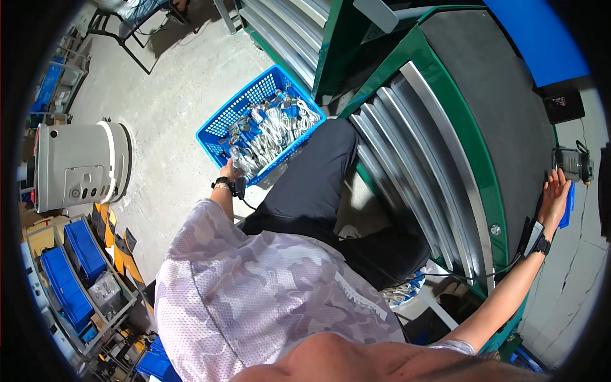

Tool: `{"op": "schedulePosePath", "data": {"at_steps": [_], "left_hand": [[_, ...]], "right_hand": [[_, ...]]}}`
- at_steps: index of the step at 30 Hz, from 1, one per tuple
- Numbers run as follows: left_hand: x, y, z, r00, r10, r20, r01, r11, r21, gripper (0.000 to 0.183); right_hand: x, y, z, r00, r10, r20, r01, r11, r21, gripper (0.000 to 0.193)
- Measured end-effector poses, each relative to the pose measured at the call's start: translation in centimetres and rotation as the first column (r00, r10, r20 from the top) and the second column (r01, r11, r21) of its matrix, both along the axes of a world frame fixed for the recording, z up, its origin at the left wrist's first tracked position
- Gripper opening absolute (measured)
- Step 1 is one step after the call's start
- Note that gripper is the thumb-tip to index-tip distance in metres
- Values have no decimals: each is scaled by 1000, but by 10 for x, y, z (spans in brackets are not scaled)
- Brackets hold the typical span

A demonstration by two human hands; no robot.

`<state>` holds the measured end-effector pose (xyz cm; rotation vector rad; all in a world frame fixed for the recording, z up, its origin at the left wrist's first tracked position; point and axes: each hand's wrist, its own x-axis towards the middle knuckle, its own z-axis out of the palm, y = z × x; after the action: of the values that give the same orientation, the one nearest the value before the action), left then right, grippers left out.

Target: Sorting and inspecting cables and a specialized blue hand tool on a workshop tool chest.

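Blue basket [210, 140] of cable bundles [270, 130]: ahead-right of left grip [231, 170], long axis slanting away rightward | left nearer, at near end, closure unclear | right grip [555, 188]: fingers extended by clear jar [568, 163], hold unclear

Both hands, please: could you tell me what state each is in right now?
Left hand: at the edge of the blue plastic basket; grip cannot be told.
Right hand: open, outstretched at the clear dark-lidded container; contact unclear.
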<state>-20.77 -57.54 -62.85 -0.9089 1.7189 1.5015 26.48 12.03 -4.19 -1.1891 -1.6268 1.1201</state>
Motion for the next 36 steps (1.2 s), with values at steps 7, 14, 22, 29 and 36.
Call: {"op": "schedulePosePath", "data": {"at_steps": [7, 14, 22, 29, 36], "left_hand": [[51, 25, 0, 945, -301, 128, 293, 953, 80, 39], [29, 85, 38, 873, -486, 25, 478, 866, 148, 41], [-23, 191, 164, 515, -655, -553, 823, 558, 106, 29], [-20, 280, 283, 498, -460, -735, 794, 582, 174, 32], [68, 341, 382, 154, -351, -924, 949, 313, 40, 31]], "right_hand": [[0, -2, 1, 998, -29, 48, 26, 997, 71, 60], [-6, -13, 15, 996, -72, -48, 83, 956, 281, 54], [44, -151, 44, 963, -264, -54, 216, 636, 741, 34], [272, -287, -52, 758, -652, 19, 422, 513, 747, 22], [422, -467, -362, 673, -379, 636, 685, 643, -342, 25]]}}
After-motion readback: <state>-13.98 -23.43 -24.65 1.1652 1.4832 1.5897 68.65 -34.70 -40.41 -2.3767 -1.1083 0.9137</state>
